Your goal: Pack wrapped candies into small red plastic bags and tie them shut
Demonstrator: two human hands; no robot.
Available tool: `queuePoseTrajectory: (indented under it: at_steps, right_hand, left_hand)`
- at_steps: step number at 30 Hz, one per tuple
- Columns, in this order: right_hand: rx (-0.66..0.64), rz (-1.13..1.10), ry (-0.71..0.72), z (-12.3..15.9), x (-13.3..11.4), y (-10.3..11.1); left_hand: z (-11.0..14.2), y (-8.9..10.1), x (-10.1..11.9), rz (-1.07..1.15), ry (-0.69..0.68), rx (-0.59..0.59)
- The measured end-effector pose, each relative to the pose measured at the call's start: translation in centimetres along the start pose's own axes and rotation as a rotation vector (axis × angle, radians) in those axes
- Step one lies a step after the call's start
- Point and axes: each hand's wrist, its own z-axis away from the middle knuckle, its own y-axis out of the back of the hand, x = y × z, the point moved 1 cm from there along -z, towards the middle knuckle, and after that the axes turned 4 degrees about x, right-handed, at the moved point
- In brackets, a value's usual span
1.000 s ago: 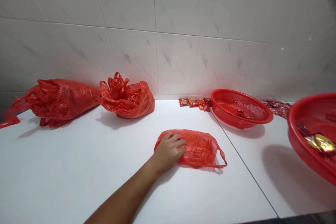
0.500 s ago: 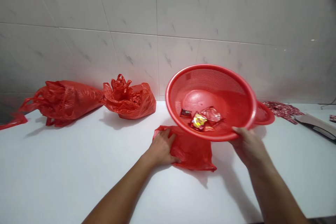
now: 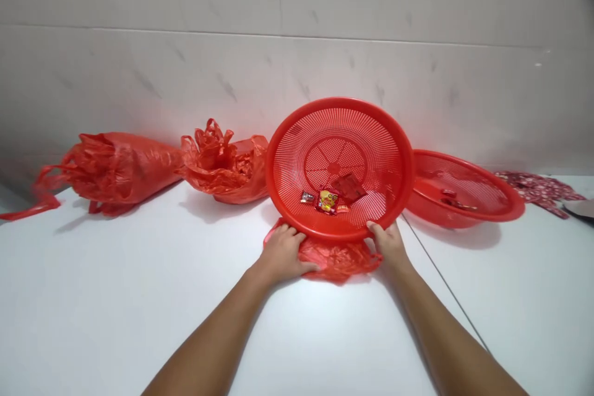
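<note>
the thumb of the right hand (image 3: 388, 246) is pressed on the near rim of the basket (image 3: 341, 104), and its other fingers are under the rim, where i cannot tell exactly how they lie. the left hand (image 3: 284, 255) has its thumb spread away from the other fingers and lies on the left part of the thin bag (image 3: 338, 263); whether it pinches the plastic, i cannot tell.

the basket is tilted, with its open side toward the person, and is above the thin bag, hiding its far part. some small packets (image 3: 327, 200) lie in the lower part of the basket.

to the right, behind the right hand, there is the second basket (image 3: 516, 205), with small pieces inside, and beyond it a patterned cloth (image 3: 541, 189). to the left, near the wall (image 3: 185, 80), the crumpled bag (image 3: 244, 179) and the long bag (image 3: 143, 167) are on the white table (image 3: 139, 303).
</note>
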Motion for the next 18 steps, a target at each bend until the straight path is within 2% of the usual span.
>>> queuePoseTrajectory:
  at_steps: [2, 6, 11, 15, 18]
  right_hand:
    - [-0.008, -0.008, -0.025, -0.2, 0.5, 0.4]
    - [-0.062, 0.072, 0.044, -0.5, 0.8, 0.8]
    - [-0.16, 0.072, 0.051, -0.1, 1.3, 0.4]
    - [-0.241, 0.112, -0.001, 0.2, 1.5, 0.7]
    - [-0.221, 0.142, 0.039, 0.1, 1.2, 0.8]
  left_hand:
    - [-0.4, -0.4, -0.4, -0.004, 0.038, 0.048]
    - [-0.9, -0.5, -0.4, -0.002, 0.138, 0.148]
    - [-0.7, 0.1, 0.1, -0.065, 0.298, 0.16]
    - [-0.7, 0.1, 0.1, -0.074, 0.284, 0.229]
    - [-0.7, -0.1, -0.1, -0.052, 0.26, 0.262]
